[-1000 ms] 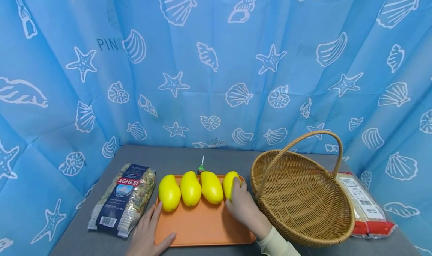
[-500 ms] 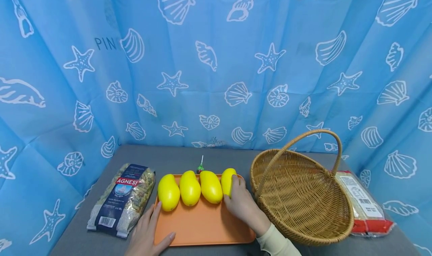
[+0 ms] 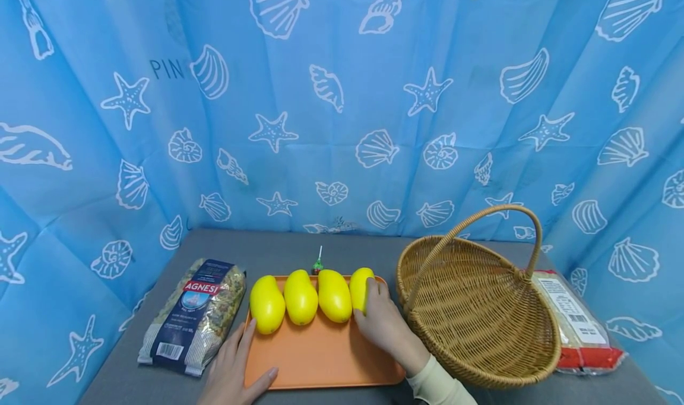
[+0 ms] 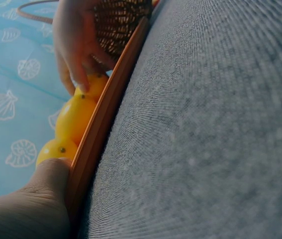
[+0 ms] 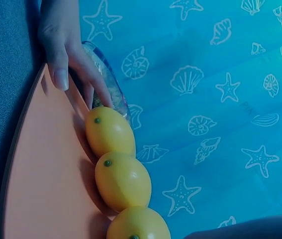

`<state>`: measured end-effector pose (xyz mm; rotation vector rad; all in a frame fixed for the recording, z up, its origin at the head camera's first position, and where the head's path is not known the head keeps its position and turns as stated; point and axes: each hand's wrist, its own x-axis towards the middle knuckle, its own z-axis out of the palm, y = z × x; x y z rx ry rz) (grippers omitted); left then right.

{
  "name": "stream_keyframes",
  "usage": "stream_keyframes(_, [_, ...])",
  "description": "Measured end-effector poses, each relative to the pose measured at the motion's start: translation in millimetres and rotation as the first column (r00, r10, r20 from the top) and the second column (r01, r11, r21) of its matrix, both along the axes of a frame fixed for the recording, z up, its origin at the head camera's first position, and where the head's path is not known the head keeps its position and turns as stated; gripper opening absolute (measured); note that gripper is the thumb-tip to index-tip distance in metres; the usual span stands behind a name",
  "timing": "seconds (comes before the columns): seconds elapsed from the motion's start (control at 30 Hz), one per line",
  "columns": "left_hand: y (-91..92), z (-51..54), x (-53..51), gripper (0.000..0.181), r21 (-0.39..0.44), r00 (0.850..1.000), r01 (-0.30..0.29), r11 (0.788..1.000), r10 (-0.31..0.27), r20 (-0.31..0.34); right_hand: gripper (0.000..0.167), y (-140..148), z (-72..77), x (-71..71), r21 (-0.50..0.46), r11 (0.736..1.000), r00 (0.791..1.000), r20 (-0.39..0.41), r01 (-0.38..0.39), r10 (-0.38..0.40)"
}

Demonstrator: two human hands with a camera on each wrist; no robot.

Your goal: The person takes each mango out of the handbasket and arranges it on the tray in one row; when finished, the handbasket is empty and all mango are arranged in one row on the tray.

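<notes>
Several yellow mangoes (image 3: pixel 301 298) lie in a row along the far side of an orange tray (image 3: pixel 315 363). My right hand (image 3: pixel 387 328) grips the rightmost mango (image 3: pixel 361 286), with fingers over its right side and thumb near its lower end. Part of that mango is hidden by the hand. My left hand (image 3: pixel 230 363) rests at the tray's left edge, fingers fairly straight and thumb over the near rim. One fingertip is close to the leftmost mango (image 5: pixel 110 130); the right wrist view shows it touching or nearly touching.
A wicker basket (image 3: pixel 481 310) with a tall handle stands tilted right of the tray. A pasta bag (image 3: pixel 195 316) lies at the left, and a red-and-white packet (image 3: pixel 577 328) sits behind the basket. A lollipop (image 3: pixel 318 265) is just beyond the tray. A shell-patterned curtain (image 3: pixel 342 126) hangs behind.
The rightmost mango has shifted slightly left and away from me with my right hand on it. My left hand and the tray have stayed in place.
</notes>
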<state>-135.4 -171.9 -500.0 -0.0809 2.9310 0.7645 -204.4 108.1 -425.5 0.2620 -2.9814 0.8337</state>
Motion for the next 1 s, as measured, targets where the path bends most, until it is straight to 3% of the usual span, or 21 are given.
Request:
stream_keyframes(0.57, [-1.8, -0.2, 0.8, 0.108, -0.009, 1.0, -0.008, 1.0, 0.008, 0.009, 0.071, -1, -0.6, -0.8, 0.013, 1.0, 1.0, 0.002, -0.008, 0.008])
stream_keyframes(0.8, [-0.6, -1.0, -0.6, 0.11, -0.005, 1.0, -0.018, 1.0, 0.018, 0.019, 0.075, -5, 1.3, 4.4, 0.005, 1.0, 1.0, -0.009, 0.027, -0.027])
stream_keyframes(0.9, [0.8, -0.8, -1.1, 0.108, 0.017, 1.0, -0.015, 1.0, 0.015, -0.003, 0.076, -7, 4.9, 10.0, 0.017, 0.999, 0.999, -0.035, 0.042, -0.041])
stream_keyframes(1.0, [3.5, 1.6, -0.5, 0.1, 0.047, 0.997, -0.006, 0.999, 0.009, -0.072, 0.075, -10, 10.4, 17.5, 0.032, 0.999, 0.997, -0.06, 0.042, -0.04])
